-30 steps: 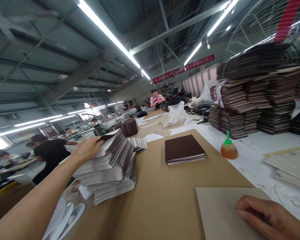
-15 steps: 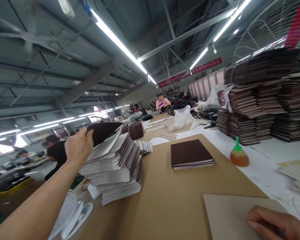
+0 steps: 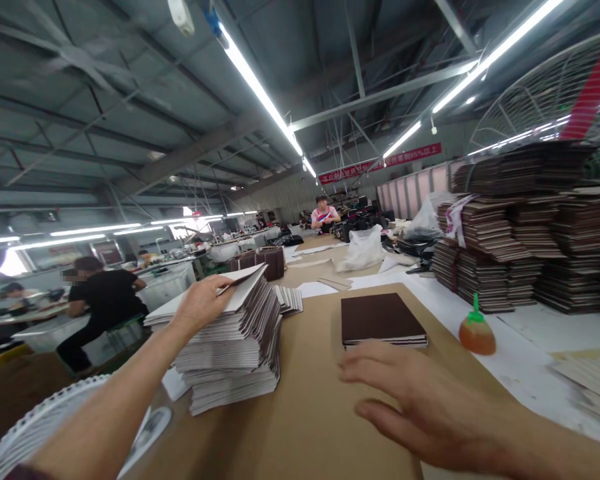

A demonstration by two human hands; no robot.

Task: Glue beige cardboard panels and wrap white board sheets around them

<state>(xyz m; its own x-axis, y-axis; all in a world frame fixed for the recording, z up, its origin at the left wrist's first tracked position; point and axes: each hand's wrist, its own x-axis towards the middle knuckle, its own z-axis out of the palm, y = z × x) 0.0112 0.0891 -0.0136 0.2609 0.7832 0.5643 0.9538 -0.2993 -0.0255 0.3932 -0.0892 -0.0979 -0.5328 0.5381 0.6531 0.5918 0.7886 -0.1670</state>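
My left hand (image 3: 205, 303) is closed on the near right part of the top sheet (image 3: 247, 283) of a tall, uneven stack (image 3: 230, 357). The sheet is pale on its upper face, with dark brown showing at the lifted edge beside my fingers. My right hand (image 3: 410, 393) is open above the brown board, fingers stretched out to the left, and holds nothing. Just beyond it lies a short, neat pile of dark brown panels (image 3: 380, 317) with pale edges. Below my right forearm, a pale beige sheet (image 3: 447, 474) is mostly hidden.
A glue bottle (image 3: 477, 333) with a green nozzle stands right of the brown pile. High bundles of brown panels (image 3: 505, 233) rise at the right. A white fan (image 3: 40, 427) is at lower left. Farther off are a plastic bag (image 3: 363, 248) and two seated people.
My left hand has come down and right; the sheet it held raised, dark side showing, now lies pale side up on the stack. My right hand has left the beige sheet, moved left and opened.
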